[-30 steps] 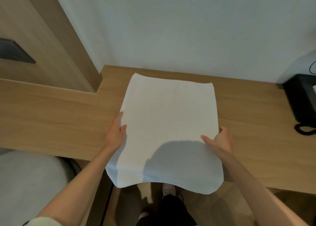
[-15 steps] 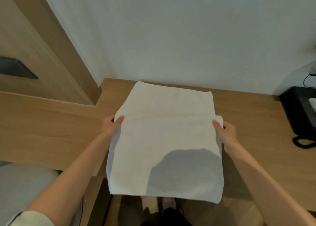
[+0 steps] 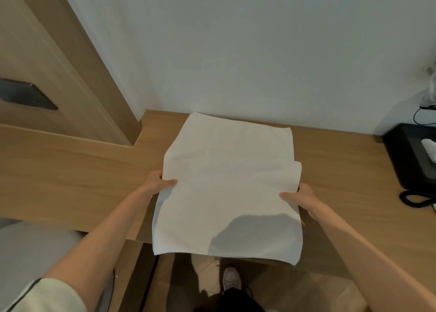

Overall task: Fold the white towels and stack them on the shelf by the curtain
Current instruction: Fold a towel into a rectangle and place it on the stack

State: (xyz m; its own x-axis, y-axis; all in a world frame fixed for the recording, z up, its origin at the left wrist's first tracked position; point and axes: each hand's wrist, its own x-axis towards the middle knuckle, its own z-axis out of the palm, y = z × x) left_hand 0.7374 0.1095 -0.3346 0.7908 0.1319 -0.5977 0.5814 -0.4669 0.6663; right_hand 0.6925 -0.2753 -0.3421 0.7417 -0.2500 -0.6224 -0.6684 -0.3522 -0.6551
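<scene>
A white towel (image 3: 228,184) lies spread on the wooden desk (image 3: 70,170), its far edge near the wall and its near part hanging over the desk's front edge. My left hand (image 3: 160,184) pinches the towel's left edge, thumb on top. My right hand (image 3: 299,197) grips the right edge, where the cloth bunches into a small raised fold. No shelf or curtain is in view.
A black telephone (image 3: 415,160) with a coiled cord sits at the desk's right end. A wooden door frame (image 3: 70,75) rises at the left. A grey seat (image 3: 30,248) stands lower left. My shoe (image 3: 232,278) shows on the floor below.
Both hands moved from lying on the towel's sides to gripping its edges. The right edge has bunched up, and the towel's middle has lifted slightly.
</scene>
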